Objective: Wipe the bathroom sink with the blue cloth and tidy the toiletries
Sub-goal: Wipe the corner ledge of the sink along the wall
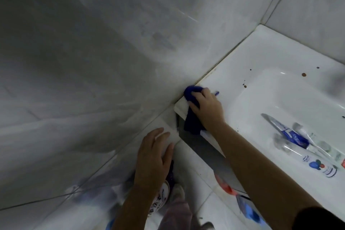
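Partly hidden: blue cloth [192, 119], covered at its middle by the right hand [206, 107]; a bunched end shows past the fingertips, and the other end hangs over the sink's front edge.
Right hand: fingers bent over the bunched cloth, pressing it onto the near left corner of the sink [242, 65], next to the wall [93, 61].
Left hand [153, 157]: fingers straight and slightly spread, holding nothing, above the floor [194, 172] beside the wall.
Cut off: the sink's right side runs out of view.
Basin contents: a blue-and-white toothpaste tube [295, 135] and a white tube [321, 166] lying close together; clear, blurred pieces around them cannot be identified.
Sink surface: brown spots [304, 74] on the far slope of the basin.
Blurred: a red object [225, 185] and a blue object [250, 211] on the floor below the sink's front edge; a printed shoe [164, 190] below the left wrist.
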Available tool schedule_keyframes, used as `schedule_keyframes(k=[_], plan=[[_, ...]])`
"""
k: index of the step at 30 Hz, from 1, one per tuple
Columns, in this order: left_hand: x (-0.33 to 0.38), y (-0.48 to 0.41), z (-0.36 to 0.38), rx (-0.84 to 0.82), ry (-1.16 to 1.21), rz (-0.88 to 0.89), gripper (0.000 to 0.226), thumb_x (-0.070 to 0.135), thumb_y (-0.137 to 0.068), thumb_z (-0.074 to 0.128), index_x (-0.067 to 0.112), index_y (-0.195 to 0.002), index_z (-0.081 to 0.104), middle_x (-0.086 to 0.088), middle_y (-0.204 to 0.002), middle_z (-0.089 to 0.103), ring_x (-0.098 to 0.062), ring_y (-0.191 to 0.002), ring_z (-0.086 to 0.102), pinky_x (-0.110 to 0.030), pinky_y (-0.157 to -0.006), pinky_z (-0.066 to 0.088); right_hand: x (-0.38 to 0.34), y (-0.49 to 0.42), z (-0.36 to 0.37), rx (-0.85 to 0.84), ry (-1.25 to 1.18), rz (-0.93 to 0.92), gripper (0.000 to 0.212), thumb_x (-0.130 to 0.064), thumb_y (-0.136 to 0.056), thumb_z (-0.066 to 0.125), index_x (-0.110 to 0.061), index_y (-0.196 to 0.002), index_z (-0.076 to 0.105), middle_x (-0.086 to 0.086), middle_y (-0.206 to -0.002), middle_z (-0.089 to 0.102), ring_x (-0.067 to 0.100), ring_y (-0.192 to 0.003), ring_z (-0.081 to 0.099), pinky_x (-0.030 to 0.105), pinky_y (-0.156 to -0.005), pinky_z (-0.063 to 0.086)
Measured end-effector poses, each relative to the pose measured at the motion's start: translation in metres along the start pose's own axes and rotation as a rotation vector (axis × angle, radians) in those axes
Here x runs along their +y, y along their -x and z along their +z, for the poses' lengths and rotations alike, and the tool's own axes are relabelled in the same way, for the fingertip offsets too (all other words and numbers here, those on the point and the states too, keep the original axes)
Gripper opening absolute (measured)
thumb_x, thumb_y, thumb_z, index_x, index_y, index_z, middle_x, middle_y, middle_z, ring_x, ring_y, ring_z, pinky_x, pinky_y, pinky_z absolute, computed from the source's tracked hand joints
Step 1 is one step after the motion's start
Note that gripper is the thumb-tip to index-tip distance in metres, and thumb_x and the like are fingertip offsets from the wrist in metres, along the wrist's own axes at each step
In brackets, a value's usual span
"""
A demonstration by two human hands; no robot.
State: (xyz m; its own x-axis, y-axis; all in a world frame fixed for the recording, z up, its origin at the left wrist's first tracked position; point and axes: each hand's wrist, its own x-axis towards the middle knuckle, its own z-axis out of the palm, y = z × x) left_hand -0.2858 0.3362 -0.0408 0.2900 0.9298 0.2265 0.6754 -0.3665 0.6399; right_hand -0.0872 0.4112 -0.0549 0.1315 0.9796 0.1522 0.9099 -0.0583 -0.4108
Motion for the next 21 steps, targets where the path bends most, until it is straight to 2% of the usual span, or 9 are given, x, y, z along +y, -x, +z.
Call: schedule_keyframes(k=[2,4,6,8,11,15,18,19,21], plan=[[-0.003,-0.001,-0.002,0.001,-0.004,0.004,0.040,0.034,-0.091,0.041,0.005,-0.111,0.062,-0.008,-0.116,0.058,-0.011,-0.110,0.046,-0.017,-0.097,0.034,0.002,-0.011,0.001,-0.019,0.020,0.008,0.032,-0.022,-0.089,0.057,-0.004,-0.115,0.057,0.018,-0.113,0.053,0.034,-0.095,0.054,0.040,-0.072,0.046],[-0.004,-0.002,-0.001,-0.009,0.006,-0.004,0.041,0.035,-0.091,0.041,0.005,-0.110,0.062,-0.009,-0.116,0.058,-0.010,-0.110,0.045,-0.014,-0.098,0.032,0.019,0.013,-0.013,-0.036,0.020,-0.033,0.032,-0.018,-0.086,0.061,-0.003,-0.115,0.058,0.018,-0.110,0.055,0.035,-0.092,0.055,0.040,-0.075,0.048],[-0.004,-0.005,0.003,-0.029,0.023,0.002,0.041,0.035,-0.091,0.041,0.005,-0.109,0.062,-0.010,-0.115,0.058,-0.011,-0.110,0.046,-0.022,-0.095,0.039,0.037,0.040,-0.031,-0.060,0.032,-0.066,0.036,-0.015,-0.083,0.065,-0.005,-0.116,0.059,0.017,-0.107,0.055,0.035,-0.092,0.055,0.040,-0.077,0.049],[-0.001,-0.010,0.008,-0.037,0.035,0.017,0.041,0.035,-0.090,0.041,0.006,-0.109,0.062,-0.010,-0.115,0.059,-0.008,-0.109,0.045,-0.028,-0.092,0.041,0.045,0.049,-0.040,-0.075,0.051,-0.021,0.043,-0.019,-0.083,0.066,-0.009,-0.124,0.055,0.016,-0.113,0.052,0.034,-0.099,0.052,0.040,-0.082,0.045],[0.000,-0.014,0.011,-0.031,0.024,0.015,0.042,0.037,-0.090,0.041,0.007,-0.111,0.061,-0.010,-0.116,0.059,-0.006,-0.110,0.044,-0.027,-0.091,0.041,0.024,0.062,-0.028,-0.070,0.063,0.061,0.050,-0.029,-0.084,0.064,-0.010,-0.128,0.051,0.018,-0.121,0.047,0.033,-0.104,0.049,0.042,-0.084,0.046],[-0.007,-0.022,0.015,-0.048,-0.004,0.045,0.043,0.037,-0.090,0.041,0.006,-0.111,0.062,-0.011,-0.115,0.060,-0.022,-0.107,0.056,-0.032,-0.089,0.046,-0.007,0.033,-0.006,-0.019,0.030,-0.153,0.034,-0.028,-0.082,0.055,-0.011,-0.110,0.062,0.017,-0.104,0.058,0.033,-0.085,0.058,0.040,-0.068,0.052],[-0.014,-0.028,0.018,-0.040,-0.055,0.043,0.042,0.036,-0.090,0.042,0.005,-0.110,0.063,-0.011,-0.115,0.061,-0.025,-0.105,0.058,-0.036,-0.087,0.050,-0.008,0.011,0.000,-0.086,-0.011,-0.205,0.033,-0.019,-0.077,0.069,-0.013,-0.109,0.062,0.016,-0.106,0.057,0.033,-0.085,0.057,0.041,-0.066,0.052],[-0.015,-0.029,0.019,-0.038,-0.062,0.042,0.042,0.035,-0.091,0.042,0.005,-0.110,0.063,-0.012,-0.115,0.061,-0.025,-0.105,0.058,-0.035,-0.086,0.050,-0.003,0.018,-0.002,-0.104,-0.024,-0.221,0.033,-0.020,-0.078,0.067,-0.015,-0.111,0.061,0.015,-0.107,0.057,0.032,-0.087,0.057,0.040,-0.067,0.052],[-0.014,-0.029,0.017,-0.055,-0.063,0.061,0.045,0.039,-0.093,0.040,0.004,-0.109,0.063,-0.012,-0.114,0.061,-0.024,-0.104,0.058,-0.035,-0.084,0.051,0.011,0.042,-0.010,-0.094,-0.034,-0.291,0.030,-0.029,-0.083,0.053,-0.019,-0.112,0.059,0.013,-0.109,0.057,0.029,-0.088,0.058,0.038,-0.068,0.052]])
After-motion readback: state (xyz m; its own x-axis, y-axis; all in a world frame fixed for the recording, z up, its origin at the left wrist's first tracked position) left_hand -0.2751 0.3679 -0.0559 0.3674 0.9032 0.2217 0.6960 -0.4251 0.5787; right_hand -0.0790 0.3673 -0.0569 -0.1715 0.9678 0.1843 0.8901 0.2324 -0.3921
